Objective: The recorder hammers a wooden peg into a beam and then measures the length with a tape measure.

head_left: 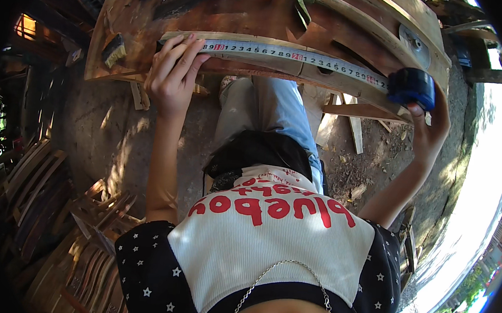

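A tape measure's pale blade (270,52) is stretched from left to right along a wooden strip (300,71) at the table's near edge. At the blade's left end, my left hand (174,75) is closed, pinching it against the wood; the fingers cover its tip. My right hand (434,123) grips the dark blue tape measure case (412,88) at the right end, with the thumb below it. Part of the right hand's fingers is hidden behind the case.
The wooden table (237,19) bears a paintbrush (115,52) at left, a light green curved tool (303,6) at the back, long wooden pieces (359,21) and a grey metal plate (415,46) at right. Slatted wooden pieces (91,282) are stacked at lower left.
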Action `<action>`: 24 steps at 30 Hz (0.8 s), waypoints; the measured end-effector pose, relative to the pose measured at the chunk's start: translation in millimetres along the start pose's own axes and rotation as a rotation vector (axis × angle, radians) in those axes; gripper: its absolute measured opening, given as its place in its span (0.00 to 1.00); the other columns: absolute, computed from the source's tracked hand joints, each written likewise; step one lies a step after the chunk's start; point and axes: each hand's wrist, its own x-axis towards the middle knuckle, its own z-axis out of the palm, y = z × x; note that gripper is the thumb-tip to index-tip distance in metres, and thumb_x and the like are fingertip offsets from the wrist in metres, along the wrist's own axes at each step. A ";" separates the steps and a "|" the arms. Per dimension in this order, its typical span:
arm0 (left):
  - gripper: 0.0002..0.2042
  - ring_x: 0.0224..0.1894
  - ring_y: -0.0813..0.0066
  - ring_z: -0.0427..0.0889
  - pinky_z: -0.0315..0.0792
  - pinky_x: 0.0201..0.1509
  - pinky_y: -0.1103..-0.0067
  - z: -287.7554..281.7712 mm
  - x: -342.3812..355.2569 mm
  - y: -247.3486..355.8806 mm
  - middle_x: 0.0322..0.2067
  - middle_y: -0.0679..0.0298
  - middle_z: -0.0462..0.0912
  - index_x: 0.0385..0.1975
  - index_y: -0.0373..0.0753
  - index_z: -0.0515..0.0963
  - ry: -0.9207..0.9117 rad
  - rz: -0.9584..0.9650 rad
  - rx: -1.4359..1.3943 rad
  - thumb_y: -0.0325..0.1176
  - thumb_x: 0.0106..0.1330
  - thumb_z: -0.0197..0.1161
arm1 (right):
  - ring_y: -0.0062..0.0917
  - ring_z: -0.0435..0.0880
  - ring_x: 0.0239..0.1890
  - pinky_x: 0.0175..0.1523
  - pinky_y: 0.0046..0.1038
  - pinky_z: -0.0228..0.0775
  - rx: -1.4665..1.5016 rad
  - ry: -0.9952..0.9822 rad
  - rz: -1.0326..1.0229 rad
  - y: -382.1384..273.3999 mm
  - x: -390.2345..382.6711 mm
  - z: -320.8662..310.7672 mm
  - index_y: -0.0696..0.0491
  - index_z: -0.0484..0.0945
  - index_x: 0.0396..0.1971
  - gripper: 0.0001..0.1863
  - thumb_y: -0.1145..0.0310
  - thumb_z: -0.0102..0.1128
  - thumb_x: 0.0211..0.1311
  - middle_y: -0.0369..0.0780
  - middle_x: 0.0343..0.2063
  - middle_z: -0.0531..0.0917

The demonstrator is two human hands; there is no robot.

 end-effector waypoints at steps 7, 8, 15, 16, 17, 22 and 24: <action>0.14 0.44 0.64 0.83 0.77 0.46 0.73 3.7 -1.0 -4.8 0.38 0.64 0.85 0.41 0.40 0.85 0.006 0.017 -0.033 0.27 0.52 0.71 | 0.34 0.76 0.57 0.60 0.37 0.67 -0.317 0.159 0.166 50.8 -41.4 -96.5 0.57 0.71 0.59 0.49 0.28 0.58 0.50 0.46 0.52 0.79; 0.14 0.44 0.63 0.83 0.77 0.46 0.72 4.1 -1.7 -5.3 0.39 0.63 0.85 0.41 0.39 0.84 -0.002 0.011 -0.052 0.26 0.53 0.71 | 0.33 0.76 0.57 0.61 0.37 0.65 -0.312 0.177 0.183 52.2 -45.2 -105.2 0.57 0.70 0.60 0.50 0.27 0.58 0.49 0.46 0.52 0.78; 0.14 0.47 0.59 0.82 0.77 0.49 0.69 1.7 -0.6 -4.5 0.42 0.60 0.84 0.44 0.35 0.83 -0.047 0.050 -0.075 0.22 0.56 0.68 | 0.32 0.71 0.62 0.65 0.35 0.64 -0.205 0.148 0.208 87.3 -78.1 -150.6 0.62 0.63 0.63 0.36 0.59 0.66 0.60 0.47 0.58 0.73; 0.14 0.47 0.59 0.82 0.77 0.49 0.69 3.0 -1.1 -4.1 0.42 0.60 0.84 0.44 0.35 0.83 -0.046 0.040 -0.077 0.21 0.57 0.67 | 0.32 0.71 0.62 0.64 0.35 0.64 -0.194 0.135 0.216 87.2 -81.7 -151.6 0.62 0.63 0.63 0.36 0.59 0.67 0.60 0.46 0.58 0.74; 0.14 0.47 0.59 0.82 0.77 0.50 0.68 4.3 -1.6 -3.5 0.43 0.60 0.84 0.44 0.34 0.83 -0.044 0.029 -0.078 0.21 0.57 0.67 | 0.31 0.71 0.62 0.64 0.35 0.64 -0.195 0.136 0.240 85.5 -85.5 -152.6 0.60 0.65 0.63 0.37 0.56 0.67 0.59 0.45 0.57 0.75; 0.14 0.48 0.57 0.81 0.76 0.50 0.68 2.6 -1.7 -4.6 0.44 0.58 0.84 0.45 0.34 0.82 -0.068 0.027 -0.112 0.21 0.58 0.66 | 0.27 0.79 0.50 0.54 0.32 0.69 -0.306 0.202 0.214 83.7 -90.4 -147.8 0.52 0.71 0.60 0.39 0.41 0.64 0.55 0.41 0.47 0.82; 0.13 0.48 0.57 0.81 0.76 0.50 0.68 3.0 -2.6 -5.5 0.45 0.58 0.84 0.45 0.34 0.82 -0.063 -0.005 -0.120 0.21 0.59 0.66 | 0.26 0.80 0.48 0.53 0.32 0.69 -0.302 0.198 0.223 83.9 -93.9 -145.3 0.51 0.72 0.60 0.38 0.42 0.65 0.55 0.40 0.46 0.83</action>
